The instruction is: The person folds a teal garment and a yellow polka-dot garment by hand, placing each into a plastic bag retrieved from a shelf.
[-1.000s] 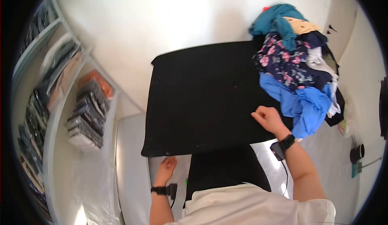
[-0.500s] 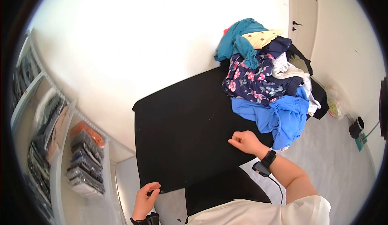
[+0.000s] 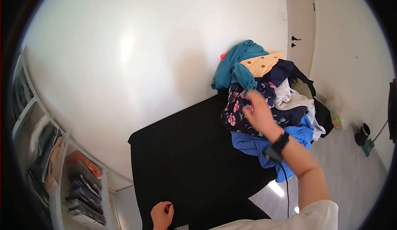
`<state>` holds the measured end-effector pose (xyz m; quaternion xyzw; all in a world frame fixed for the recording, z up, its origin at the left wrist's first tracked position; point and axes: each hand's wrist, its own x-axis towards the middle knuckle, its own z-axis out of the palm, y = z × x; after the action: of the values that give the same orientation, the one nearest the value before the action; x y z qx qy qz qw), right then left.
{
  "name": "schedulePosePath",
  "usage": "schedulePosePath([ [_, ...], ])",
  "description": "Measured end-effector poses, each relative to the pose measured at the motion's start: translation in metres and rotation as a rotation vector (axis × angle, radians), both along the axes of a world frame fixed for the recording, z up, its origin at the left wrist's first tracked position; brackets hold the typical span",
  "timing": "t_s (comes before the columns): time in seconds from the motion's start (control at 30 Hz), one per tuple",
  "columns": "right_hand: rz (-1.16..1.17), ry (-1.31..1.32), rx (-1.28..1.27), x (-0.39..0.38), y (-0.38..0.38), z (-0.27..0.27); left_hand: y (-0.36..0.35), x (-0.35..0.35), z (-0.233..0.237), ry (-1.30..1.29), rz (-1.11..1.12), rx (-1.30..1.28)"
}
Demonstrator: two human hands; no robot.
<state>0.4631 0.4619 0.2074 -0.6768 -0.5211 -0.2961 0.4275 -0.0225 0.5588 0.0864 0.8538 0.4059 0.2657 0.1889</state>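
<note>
My right hand (image 3: 259,113) is over the clothes pile, in front of a navy floral garment (image 3: 236,113), its fingers apart and slightly blurred. Just beyond its fingertips lies a teal garment (image 3: 236,62), beside a yellow dotted one (image 3: 261,64). A blue garment (image 3: 248,144) sits below the wrist. At the near left edge of the black-covered table (image 3: 182,159) rests my left hand (image 3: 162,214), fingers curled; whether they hold anything is hidden.
Shelves (image 3: 60,180) with bagged folded clothes stand at the left. Behind the table is a white wall (image 3: 124,64). A door (image 3: 301,23), a plastic bag (image 3: 338,116) and a black cup (image 3: 362,134) are at the right.
My right hand has moved up from the table's near side to the pile, and its fingers have opened. My left hand has curled at the table edge. The view has tilted up.
</note>
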Motion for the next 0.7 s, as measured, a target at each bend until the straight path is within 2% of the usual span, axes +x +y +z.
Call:
schedulePosePath([
  [0.03,-0.138,-0.102,0.063,0.024,0.015,0.013,0.0,0.002,0.001,-0.006,0.013,-0.003],
  [0.1,-0.439,-0.101,0.028,0.063,0.044,0.022,-0.001,0.001,0.002,-0.025,-0.012,0.028],
  [0.13,-0.491,0.087,-0.139,0.07,0.051,0.033,0.0,0.0,-0.001,-0.032,0.008,0.03],
  [0.17,-0.53,0.145,-0.374,0.089,0.06,0.039,0.005,-0.002,-0.006,-0.041,-0.008,0.028],
  [0.23,-0.296,0.357,-0.218,0.147,0.086,0.031,0.006,-0.006,-0.008,-0.052,-0.01,0.027],
  [0.27,-0.031,0.469,-0.058,0.143,0.092,0.049,0.005,-0.005,-0.006,-0.046,-0.012,0.033],
  [0.3,0.234,0.578,0.1,0.13,0.091,0.071,0.004,-0.004,-0.006,-0.038,-0.016,0.037],
  [0.33,0.579,0.81,0.228,0.1,0.093,0.096,0.005,-0.004,-0.007,-0.039,-0.009,0.033],
  [0.4,0.94,0.89,0.302,0.028,0.082,0.141,0.006,-0.006,-0.009,-0.036,-0.045,0.071],
  [0.5,1.426,0.924,0.116,-0.111,0.038,0.159,0.003,-0.007,-0.003,-0.086,0.009,-0.024],
  [0.53,1.34,0.83,0.007,-0.144,0.026,0.145,0.002,-0.003,0.002,-0.218,0.014,-0.025],
  [0.57,0.958,0.291,-0.331,-0.165,0.005,0.135,-0.001,-0.004,0.001,-0.347,0.025,-0.024],
  [0.6,1.376,0.451,-0.297,-0.199,0.004,0.12,0.021,-0.012,-0.033,-0.219,-0.033,0.16],
  [0.63,1.538,0.431,-0.378,-0.217,0.0,0.096,0.038,-0.028,-0.065,-0.078,-0.093,0.336],
  [0.7,1.654,0.302,-0.54,-0.23,0.004,0.016,0.003,-0.017,-0.029,-0.433,-0.134,-0.143],
])
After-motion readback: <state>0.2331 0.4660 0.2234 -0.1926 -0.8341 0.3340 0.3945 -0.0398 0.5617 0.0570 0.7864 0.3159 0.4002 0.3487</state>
